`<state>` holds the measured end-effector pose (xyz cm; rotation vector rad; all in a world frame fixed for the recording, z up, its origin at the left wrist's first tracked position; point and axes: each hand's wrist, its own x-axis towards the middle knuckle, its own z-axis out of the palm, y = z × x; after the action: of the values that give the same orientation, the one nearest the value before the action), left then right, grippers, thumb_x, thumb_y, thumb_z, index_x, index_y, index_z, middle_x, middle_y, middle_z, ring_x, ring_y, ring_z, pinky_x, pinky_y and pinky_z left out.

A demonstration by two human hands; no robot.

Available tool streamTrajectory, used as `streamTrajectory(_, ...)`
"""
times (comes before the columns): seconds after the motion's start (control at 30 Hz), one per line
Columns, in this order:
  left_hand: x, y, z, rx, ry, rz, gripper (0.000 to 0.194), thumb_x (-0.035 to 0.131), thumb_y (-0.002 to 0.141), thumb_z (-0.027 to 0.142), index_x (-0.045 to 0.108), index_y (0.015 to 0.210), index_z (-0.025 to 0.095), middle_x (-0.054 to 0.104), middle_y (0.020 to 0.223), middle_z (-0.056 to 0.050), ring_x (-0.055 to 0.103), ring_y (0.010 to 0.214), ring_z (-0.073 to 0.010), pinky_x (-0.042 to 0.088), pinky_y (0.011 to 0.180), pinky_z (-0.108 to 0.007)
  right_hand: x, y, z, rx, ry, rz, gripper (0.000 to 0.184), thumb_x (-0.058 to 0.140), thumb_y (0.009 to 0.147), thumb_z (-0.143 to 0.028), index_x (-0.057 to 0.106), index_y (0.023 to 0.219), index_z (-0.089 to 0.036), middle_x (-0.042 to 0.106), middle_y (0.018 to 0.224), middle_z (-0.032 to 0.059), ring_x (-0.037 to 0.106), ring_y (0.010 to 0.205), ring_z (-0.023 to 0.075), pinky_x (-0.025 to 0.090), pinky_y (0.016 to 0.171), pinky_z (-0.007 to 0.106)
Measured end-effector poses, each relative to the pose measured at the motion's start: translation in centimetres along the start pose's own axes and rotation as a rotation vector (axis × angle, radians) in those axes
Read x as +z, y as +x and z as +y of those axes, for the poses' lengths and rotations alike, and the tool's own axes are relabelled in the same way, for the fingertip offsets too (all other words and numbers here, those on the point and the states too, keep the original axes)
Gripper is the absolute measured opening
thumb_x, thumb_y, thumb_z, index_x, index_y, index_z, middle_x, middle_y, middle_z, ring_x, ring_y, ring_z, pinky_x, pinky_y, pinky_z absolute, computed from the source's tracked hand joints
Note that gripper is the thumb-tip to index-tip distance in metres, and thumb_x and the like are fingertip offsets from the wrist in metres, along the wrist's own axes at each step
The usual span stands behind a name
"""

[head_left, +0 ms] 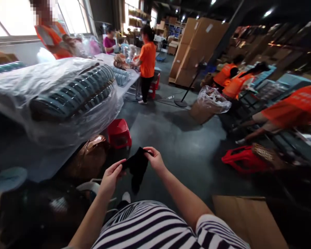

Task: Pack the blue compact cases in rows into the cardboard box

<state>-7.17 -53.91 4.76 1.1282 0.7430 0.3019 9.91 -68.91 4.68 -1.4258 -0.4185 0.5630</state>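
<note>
A limp piece of black cloth (138, 167) hangs between my two hands in front of my striped shirt; its exact kind cannot be made out. My left hand (113, 174) pinches its left edge between thumb and fingers. At the upper right corner of the cloth, my right hand (154, 158) is closed in another pinch. The lower part of the cloth droops freely above the floor.
Left of me, a table bears plastic-wrapped stacked goods (75, 91). A red stool (119, 133) stands beside it, and another red stool (245, 159) is at the right. A cardboard box (246, 218) lies close by. Several people in orange work around, near a lined carton (203, 112).
</note>
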Motion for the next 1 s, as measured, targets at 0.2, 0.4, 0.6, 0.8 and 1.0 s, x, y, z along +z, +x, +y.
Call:
streamTrajectory(0.2, 3.6, 10.1, 6.6, 0.090, 0.143, -0.236, 0.033, 0.084, 0.067, 0.041, 0.080, 0.089, 0.016, 0.075, 0.085, -0.010, 0.067, 0.075, -0.0184, 0.051, 0.067, -0.024, -0.6, 10.9, -5.8, -0.358, -0.199, -0.013, 0.009, 0.058, 0.080, -0.027, 0.062, 0.075, -0.021, 0.067, 0.117, 0.0058, 0.059, 0.112, 0.0204, 0.043, 0.103, 0.038)
streamTrajectory(0.4, 8.4, 19.3, 9.4, 0.228, 0.022, -0.097, 0.027, 0.078, 0.073, 0.039, 0.078, 0.090, 0.018, 0.067, 0.067, -0.002, 0.055, 0.060, -0.0113, 0.045, 0.058, -0.021, -2.5, 20.5, -7.9, -0.115, 0.312, -0.097, 0.039, 0.076, 0.073, -0.040, 0.044, 0.065, -0.020, 0.060, 0.135, 0.0035, 0.062, 0.113, 0.0246, 0.052, 0.090, 0.040)
streamTrajectory(0.6, 13.5, 28.9, 11.2, 0.362, 0.009, 0.125, 0.020, 0.075, 0.075, 0.037, 0.077, 0.083, 0.019, 0.063, 0.064, 0.000, 0.050, 0.056, -0.0102, 0.040, 0.053, -0.020, -3.4, 33.1, -6.0, 0.258, 0.685, -0.153, 0.045, 0.081, 0.062, -0.038, 0.039, 0.071, -0.023, 0.069, 0.116, 0.0019, 0.066, 0.102, 0.0247, 0.055, 0.089, 0.043)
streamTrajectory(0.8, 15.9, 37.0, 14.4, 0.243, 0.174, 0.014, 0.030, 0.072, 0.078, 0.045, 0.073, 0.067, 0.017, 0.062, 0.058, -0.003, 0.052, 0.055, -0.0125, 0.040, 0.055, -0.023, -1.9, 44.2, -5.0, 0.485, 0.750, -0.126, 0.035, 0.075, 0.063, -0.030, 0.049, 0.086, -0.025, 0.067, 0.123, 0.0003, 0.066, 0.098, 0.0216, 0.056, 0.089, 0.040)
streamTrajectory(1.0, 13.8, 42.9, 14.0, -0.205, -0.273, -0.176, 0.050, 0.064, 0.082, 0.061, 0.074, 0.103, 0.016, 0.075, 0.089, -0.011, 0.069, 0.075, -0.0208, 0.049, 0.063, -0.027, 2.6, 49.8, -5.2, 0.034, 0.279, -0.341, 0.011, 0.069, 0.073, -0.025, 0.060, 0.079, -0.021, 0.069, 0.114, 0.0053, 0.065, 0.096, 0.0183, 0.053, 0.086, 0.033)
